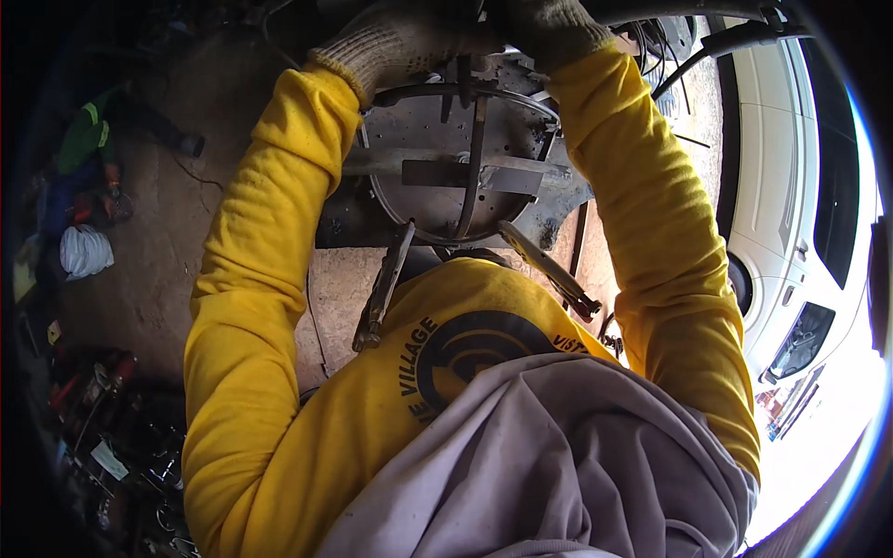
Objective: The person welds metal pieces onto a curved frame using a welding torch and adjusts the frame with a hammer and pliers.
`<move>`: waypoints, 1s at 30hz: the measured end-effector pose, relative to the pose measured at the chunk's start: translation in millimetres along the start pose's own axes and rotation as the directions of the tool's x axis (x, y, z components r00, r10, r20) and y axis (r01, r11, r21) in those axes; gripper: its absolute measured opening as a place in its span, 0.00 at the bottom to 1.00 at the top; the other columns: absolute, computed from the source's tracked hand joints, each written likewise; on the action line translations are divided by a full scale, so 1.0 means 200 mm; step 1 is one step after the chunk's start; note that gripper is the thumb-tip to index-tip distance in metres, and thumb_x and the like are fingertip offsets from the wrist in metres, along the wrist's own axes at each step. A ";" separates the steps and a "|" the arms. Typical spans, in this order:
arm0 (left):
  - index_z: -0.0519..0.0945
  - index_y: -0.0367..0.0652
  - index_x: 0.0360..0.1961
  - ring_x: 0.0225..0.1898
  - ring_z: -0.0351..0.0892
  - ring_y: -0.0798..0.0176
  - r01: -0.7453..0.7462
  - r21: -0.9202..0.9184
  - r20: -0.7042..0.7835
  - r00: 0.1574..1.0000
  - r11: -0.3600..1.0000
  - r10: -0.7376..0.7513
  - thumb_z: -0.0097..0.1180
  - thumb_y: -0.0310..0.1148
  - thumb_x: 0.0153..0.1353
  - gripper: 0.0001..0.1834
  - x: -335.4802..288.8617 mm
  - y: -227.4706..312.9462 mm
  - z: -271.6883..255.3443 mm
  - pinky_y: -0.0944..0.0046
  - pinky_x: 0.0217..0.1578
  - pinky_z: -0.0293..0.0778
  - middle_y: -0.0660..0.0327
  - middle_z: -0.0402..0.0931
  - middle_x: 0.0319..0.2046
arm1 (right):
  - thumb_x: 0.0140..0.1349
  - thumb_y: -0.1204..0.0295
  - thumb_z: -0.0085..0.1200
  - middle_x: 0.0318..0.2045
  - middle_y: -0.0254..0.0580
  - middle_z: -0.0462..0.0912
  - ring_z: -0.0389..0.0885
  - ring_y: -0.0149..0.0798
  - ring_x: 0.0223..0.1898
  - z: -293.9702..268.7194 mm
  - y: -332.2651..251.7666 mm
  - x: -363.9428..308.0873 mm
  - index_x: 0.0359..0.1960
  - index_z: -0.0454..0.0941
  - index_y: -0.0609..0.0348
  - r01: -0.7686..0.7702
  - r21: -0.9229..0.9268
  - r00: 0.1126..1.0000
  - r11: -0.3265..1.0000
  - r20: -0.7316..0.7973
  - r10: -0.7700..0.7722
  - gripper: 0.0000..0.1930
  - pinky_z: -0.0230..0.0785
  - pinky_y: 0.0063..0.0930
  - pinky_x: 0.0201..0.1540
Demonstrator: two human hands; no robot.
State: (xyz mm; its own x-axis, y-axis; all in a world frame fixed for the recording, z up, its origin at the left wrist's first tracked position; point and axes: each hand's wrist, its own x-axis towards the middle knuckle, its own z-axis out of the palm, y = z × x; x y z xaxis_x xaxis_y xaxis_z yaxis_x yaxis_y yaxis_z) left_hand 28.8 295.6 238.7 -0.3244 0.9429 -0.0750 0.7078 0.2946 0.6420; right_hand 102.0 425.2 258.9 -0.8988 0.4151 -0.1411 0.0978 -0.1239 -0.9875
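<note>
Below your left hand (400,42) and right hand (555,28) (can't tell their grip) sit a circular frame (478,139) and locking pliers (385,285).

White van (774,158) at right – person in green top (86,139) far left, white bundle (86,252) near – clutter (126,456) lower left

Close downward fisheye from head height
</note>
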 end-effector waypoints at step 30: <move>0.79 0.42 0.58 0.49 0.80 0.66 0.223 -0.429 0.230 0.964 0.875 -0.132 0.58 0.57 0.67 0.31 -0.06 -0.07 0.06 0.63 0.55 0.74 0.61 0.82 0.47 | 0.70 0.53 0.49 0.46 0.40 0.81 0.78 0.35 0.45 -0.09 0.04 0.08 0.53 0.79 0.57 -0.020 -0.272 0.991 0.962 0.119 0.054 0.22 0.73 0.31 0.47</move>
State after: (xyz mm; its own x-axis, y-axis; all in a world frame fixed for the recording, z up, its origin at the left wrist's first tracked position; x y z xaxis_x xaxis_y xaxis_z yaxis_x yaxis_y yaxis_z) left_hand 29.9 281.8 221.1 -0.2618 0.9059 -0.3329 0.2780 0.4011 0.8728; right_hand 94.8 446.7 248.3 -0.9366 0.2977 -0.1850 0.2282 0.1172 -0.9665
